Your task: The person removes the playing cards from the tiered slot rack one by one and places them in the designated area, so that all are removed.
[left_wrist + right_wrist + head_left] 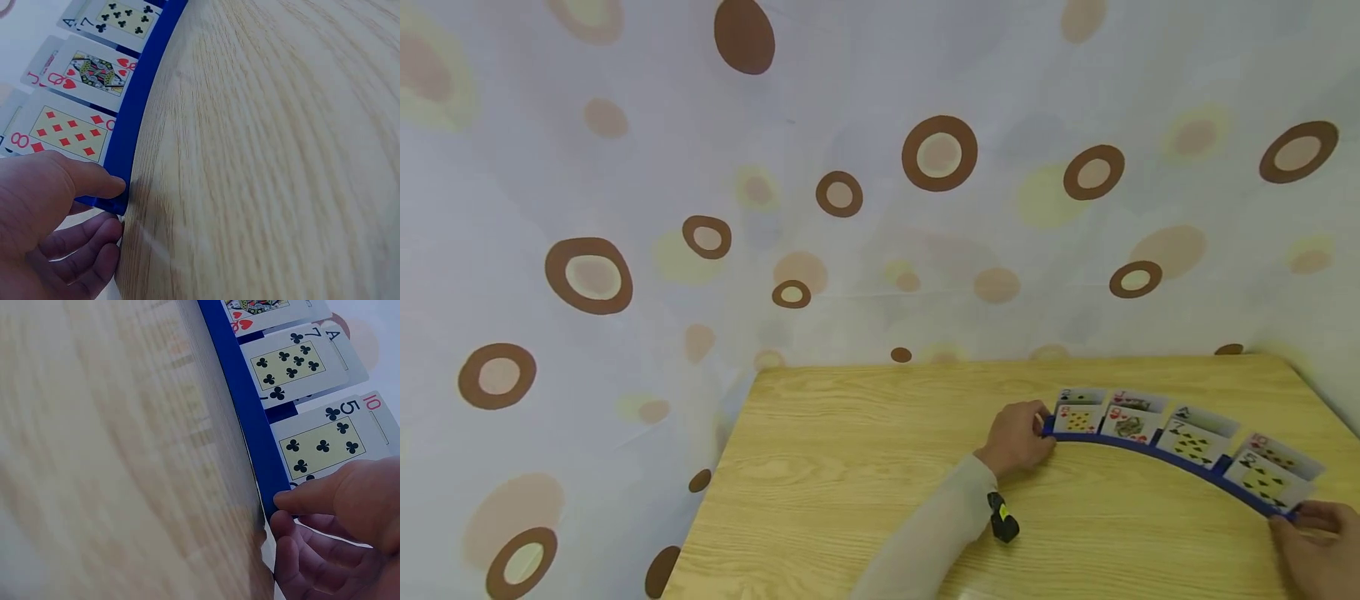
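Observation:
A curved blue card holder [1152, 452] is at the right side of the table, with playing cards standing in it in two rows. My left hand [1018, 437] grips its left end, the thumb on the front rim in the left wrist view. At the right end, my right hand [1322, 546] pinches the rim between thumb and fingers. The front row has an eight of diamonds [69, 132], a queen of hearts [97, 72], a seven of clubs [294, 362] and a five of clubs [322, 445]. Behind them, a jack, an ace and a red ten are partly hidden.
The wooden table [820, 467] ends at the back against a pale wall covering [865, 333] with brown and beige circles. A black strap [1002, 518] with a yellow mark is at the left sleeve's wrist.

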Available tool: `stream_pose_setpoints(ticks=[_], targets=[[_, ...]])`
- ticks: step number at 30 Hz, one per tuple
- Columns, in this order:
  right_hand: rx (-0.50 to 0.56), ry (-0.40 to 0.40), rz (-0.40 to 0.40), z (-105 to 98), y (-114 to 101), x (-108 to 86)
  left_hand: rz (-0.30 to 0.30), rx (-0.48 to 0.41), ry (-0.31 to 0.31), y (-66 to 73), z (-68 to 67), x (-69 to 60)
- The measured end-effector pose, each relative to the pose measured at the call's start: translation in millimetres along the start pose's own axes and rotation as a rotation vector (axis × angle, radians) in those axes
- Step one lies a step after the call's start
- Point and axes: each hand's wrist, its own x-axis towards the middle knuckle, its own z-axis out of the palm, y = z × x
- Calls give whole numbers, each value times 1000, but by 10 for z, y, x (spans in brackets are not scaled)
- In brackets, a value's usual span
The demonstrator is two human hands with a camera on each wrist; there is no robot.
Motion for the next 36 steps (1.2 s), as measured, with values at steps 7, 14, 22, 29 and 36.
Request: stream_pose_setpoints(ticks=[7,14,22,29,36], targets=[[-87,-90,-55,-13,-26,-50,14,-61,47,-150,10,-114],[-154,-134,-85,-52,-89,-75,31,-99,67,-216,-25,-194],[-210,-204,-163,4,-219,-150,53,-132,102,-401,-173,-297],[-201,-194,-284,136,-306,-224,21,-178,107,-606,-258,-452],[-177,-216,-432,223,-345,-256,-9,-177,113,-724,-375,-637]])
